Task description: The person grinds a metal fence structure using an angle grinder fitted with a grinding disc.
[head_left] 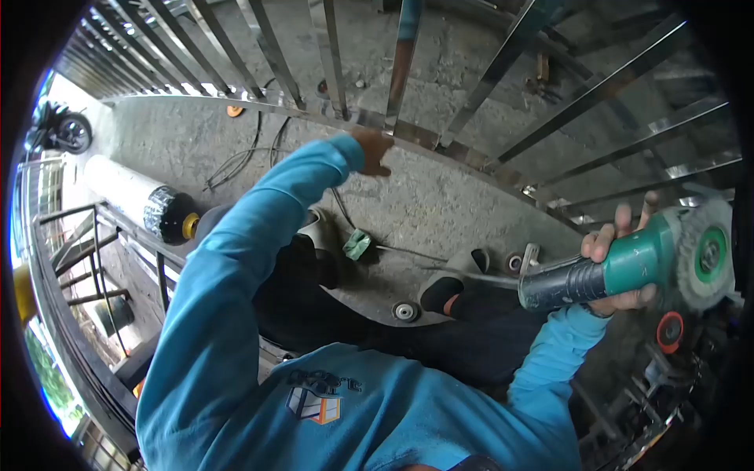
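We have a green power tool (636,263) in our right hand (602,242), near the right-hand edge of the floor (440,196). The fingers reach over the body and what seems to be the thumb shows below it, a wrap that probably steadies its weight and keeps skin clear of the fuzzy wheel (701,289) at its outer end. Our left hand (371,151) is well apart from it, fingers loosely spread beside the near rail of the metal frame (471,159) — nothing shows in its grasp, and we cannot tell whether it touches the rail.

The frame's bars fan out over the far edge of the floor, perhaps laid low so that we can reach them seated. A cord (416,253) runs near our feet, past a crumpled green scrap (356,244); a small round disc (405,312) lies nearer our legs (a spare, we would guess). A red-rimmed disc (670,332) sits below the wheel.

Much of the right palm is hidden behind the tool. The wheel's rim is too soft-edged for us to say whether it spins — and the metal pieces (656,377) towards the floor's near right corner sink into shadow, cut off by the dark border.
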`<state>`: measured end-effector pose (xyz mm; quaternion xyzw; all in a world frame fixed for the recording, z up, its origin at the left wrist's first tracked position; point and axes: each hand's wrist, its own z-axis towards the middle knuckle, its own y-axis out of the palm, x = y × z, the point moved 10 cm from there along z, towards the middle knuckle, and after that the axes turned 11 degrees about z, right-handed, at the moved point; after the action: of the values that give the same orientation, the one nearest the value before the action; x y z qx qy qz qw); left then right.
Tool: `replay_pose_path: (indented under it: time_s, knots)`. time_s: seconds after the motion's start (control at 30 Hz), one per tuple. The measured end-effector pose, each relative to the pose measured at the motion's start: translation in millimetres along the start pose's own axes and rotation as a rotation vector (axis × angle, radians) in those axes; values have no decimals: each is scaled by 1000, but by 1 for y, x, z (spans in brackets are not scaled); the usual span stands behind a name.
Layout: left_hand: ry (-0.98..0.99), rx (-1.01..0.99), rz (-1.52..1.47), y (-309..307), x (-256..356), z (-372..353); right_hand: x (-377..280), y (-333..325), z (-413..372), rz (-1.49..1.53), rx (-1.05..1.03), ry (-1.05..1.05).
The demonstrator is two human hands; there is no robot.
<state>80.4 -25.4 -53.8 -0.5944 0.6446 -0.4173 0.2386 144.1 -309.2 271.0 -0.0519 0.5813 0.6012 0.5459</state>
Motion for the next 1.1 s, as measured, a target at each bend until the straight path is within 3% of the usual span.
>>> replay_pose_path:
  time_s: [0.03, 0.07, 0.1, 0.13, 0.17, 0.2, 0.27, 0.3, 0.37, 0.47, 0.57, 0.63, 0.7, 0.73, 0.77, 0.97, 1.0, 1.1]
  knots:
    - [-54, -170, -121, 45, 8, 8, 6, -9, -3, 52, 115, -3]
    - [-117, -176, -256, 127, 7, 29, 15, -18, -7, 107, 235, -12]
    - [-327, -381, -191, 200, -1, -10, 21, -30, -18, 224, 233, -61]
    - [-361, -456, -298, 272, 5, 5, 25, -40, -16, 240, 268, -35]
    - [-393, -537, -300, 404, -10, 22, 34, -47, -19, 269, 323, 8]
    - [-571, -688, -300, 287, 51, -38, 39, -46, -23, 295, 373, 45]
    - [-588, -569, -187, 306, 104, -61, 47, -44, -26, 338, 403, 89]
    - [-913, -441, -316, 334, 102, -77, 55, -43, -27, 364, 424, 133]
    - [-921, -165, -119, 349, 111, -79, 65, -40, -25, 400, 443, 115]
    - [-931, -147, -288, 401, 83, -64, 83, -43, -28, 202, 485, 222]
    - [-967, -25, -679, 347, 74, -73, 98, -40, -28, 145, 429, 386]
    - [-948, 33, -760, 331, 60, -54, 94, -30, -21, 164, 408, 402]
    - [-740, 92, -863, 258, 63, -48, 95, -19, -16, 171, 332, 468]
    - [-411, 301, -908, 324, 41, -12, 89, -13, -7, 170, 263, 389]
    - [-424, 307, -898, 292, 49, -21, 90, -13, -6, 181, 251, 386]
    - [-395, 239, -2063, 40, 147, -48, 70, -24, -13, 165, 237, 291]
    - [-562, 298, -2347, -11, 180, -57, 62, -22, -16, 219, 224, 271]
    - [-412, 180, -2389, -57, 214, -58, 46, -25, -24, 353, 197, 216]
